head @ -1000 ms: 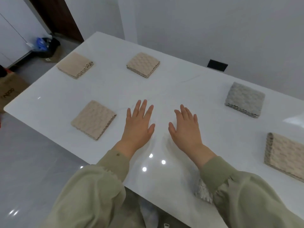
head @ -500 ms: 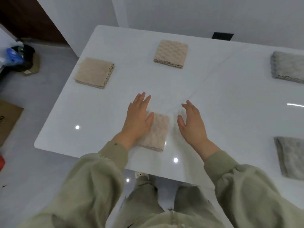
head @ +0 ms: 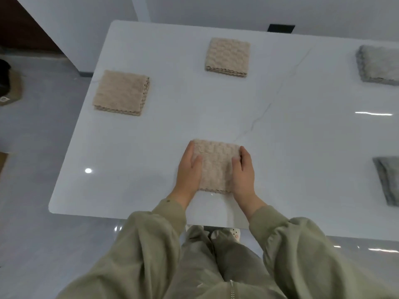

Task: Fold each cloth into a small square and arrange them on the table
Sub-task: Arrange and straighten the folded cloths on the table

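Note:
A folded beige cloth lies square on the white table near its front edge. My left hand grips its left side, thumb on top and fingers along the edge. My right hand grips its right side the same way. Two more folded beige cloths lie farther off: one at the left, one at the back middle. A folded grey cloth sits at the back right, and another grey cloth is cut off by the right edge.
The table's left edge and near-left corner drop off to a grey floor. A cardboard box stands on the floor at the far left. A black wall socket sits behind the table.
My view has swung left and down over the near beige cloth. Both hands, flat on the table before, have closed in on the cloth's two sides.

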`<state>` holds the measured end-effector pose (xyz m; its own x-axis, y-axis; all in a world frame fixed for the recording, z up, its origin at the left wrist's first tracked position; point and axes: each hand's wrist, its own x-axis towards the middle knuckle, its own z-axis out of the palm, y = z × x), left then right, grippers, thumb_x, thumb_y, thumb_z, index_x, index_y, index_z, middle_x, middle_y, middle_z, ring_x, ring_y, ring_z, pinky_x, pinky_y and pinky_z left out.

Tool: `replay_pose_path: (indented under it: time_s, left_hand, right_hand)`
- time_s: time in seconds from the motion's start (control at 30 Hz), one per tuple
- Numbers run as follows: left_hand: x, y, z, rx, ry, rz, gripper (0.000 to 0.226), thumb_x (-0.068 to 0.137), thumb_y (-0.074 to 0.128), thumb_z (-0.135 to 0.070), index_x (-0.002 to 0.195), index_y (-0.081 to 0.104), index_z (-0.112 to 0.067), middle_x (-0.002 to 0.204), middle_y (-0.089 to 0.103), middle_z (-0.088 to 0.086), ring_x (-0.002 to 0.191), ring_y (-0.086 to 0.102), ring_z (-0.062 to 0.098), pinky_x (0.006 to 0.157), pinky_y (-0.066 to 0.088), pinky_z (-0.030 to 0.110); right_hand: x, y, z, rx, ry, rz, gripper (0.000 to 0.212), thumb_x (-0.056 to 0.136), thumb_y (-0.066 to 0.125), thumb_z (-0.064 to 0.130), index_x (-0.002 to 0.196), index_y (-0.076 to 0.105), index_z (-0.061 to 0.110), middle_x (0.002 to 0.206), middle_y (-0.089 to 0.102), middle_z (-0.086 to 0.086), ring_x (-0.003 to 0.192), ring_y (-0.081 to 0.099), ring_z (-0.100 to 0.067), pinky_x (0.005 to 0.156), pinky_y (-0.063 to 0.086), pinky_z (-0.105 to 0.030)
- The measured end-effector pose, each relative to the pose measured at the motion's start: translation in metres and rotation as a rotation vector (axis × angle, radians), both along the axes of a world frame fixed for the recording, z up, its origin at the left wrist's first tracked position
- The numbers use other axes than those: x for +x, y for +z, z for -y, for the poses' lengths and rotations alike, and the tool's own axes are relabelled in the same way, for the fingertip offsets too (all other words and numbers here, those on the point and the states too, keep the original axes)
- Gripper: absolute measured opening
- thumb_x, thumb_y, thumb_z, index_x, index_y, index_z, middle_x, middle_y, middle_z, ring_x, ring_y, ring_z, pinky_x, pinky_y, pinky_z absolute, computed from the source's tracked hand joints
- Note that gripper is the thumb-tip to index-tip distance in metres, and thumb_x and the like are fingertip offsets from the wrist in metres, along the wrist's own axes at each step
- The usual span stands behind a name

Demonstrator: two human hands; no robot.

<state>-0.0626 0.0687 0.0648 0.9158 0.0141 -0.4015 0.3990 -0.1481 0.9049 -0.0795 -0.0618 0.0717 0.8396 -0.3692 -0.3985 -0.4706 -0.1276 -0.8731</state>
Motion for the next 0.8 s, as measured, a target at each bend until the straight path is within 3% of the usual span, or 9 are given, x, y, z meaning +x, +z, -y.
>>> replay_pose_path:
  time_s: [0.23, 0.4, 0.6, 0.8]
  left_hand:
    - [0.002, -0.005, 0.016, -0.014, -0.018, 0.018, 0.054, 0.099, 0.040, -0.023, 0.149, 0.021, -0.021, 0.153, 0.026, -0.008, 0.139, 0.025, 0.005, 0.117, 0.022, 0.031]
    - [0.004, -0.006, 0.015, -0.008, -0.018, 0.040, 0.053, 0.099, 0.041, -0.022, 0.149, 0.022, -0.019, 0.152, 0.027, -0.007, 0.138, 0.025, 0.004, 0.114, 0.022, 0.025]
    - [0.003, -0.010, 0.015, 0.008, -0.021, 0.042, 0.053, 0.099, 0.041, -0.022, 0.149, 0.022, -0.020, 0.152, 0.029, -0.005, 0.138, 0.028, 0.008, 0.116, 0.026, 0.035]
    - [0.000, -0.012, 0.011, 0.095, 0.054, 0.077, 0.049, 0.100, 0.037, -0.026, 0.148, 0.026, -0.020, 0.152, 0.030, -0.006, 0.139, 0.027, 0.008, 0.114, 0.023, 0.026]
  right_hand:
    - [0.005, -0.003, 0.012, -0.086, -0.008, 0.023, 0.048, 0.099, 0.037, 0.019, 0.146, 0.029, 0.012, 0.148, 0.036, -0.001, 0.134, 0.035, -0.014, 0.100, 0.025, -0.016]
    - [0.007, -0.005, 0.015, -0.087, 0.016, 0.018, 0.049, 0.099, 0.038, 0.019, 0.146, 0.029, 0.013, 0.148, 0.036, 0.000, 0.133, 0.035, -0.013, 0.100, 0.026, -0.018]
    - [0.009, -0.006, 0.017, -0.092, 0.062, 0.020, 0.050, 0.099, 0.040, 0.018, 0.147, 0.027, 0.013, 0.149, 0.035, 0.000, 0.134, 0.034, -0.012, 0.099, 0.025, -0.016]
    - [0.009, -0.006, 0.033, -0.151, 0.116, 0.049, 0.049, 0.097, 0.042, 0.020, 0.144, 0.032, 0.013, 0.146, 0.039, -0.001, 0.132, 0.038, -0.014, 0.103, 0.029, -0.020]
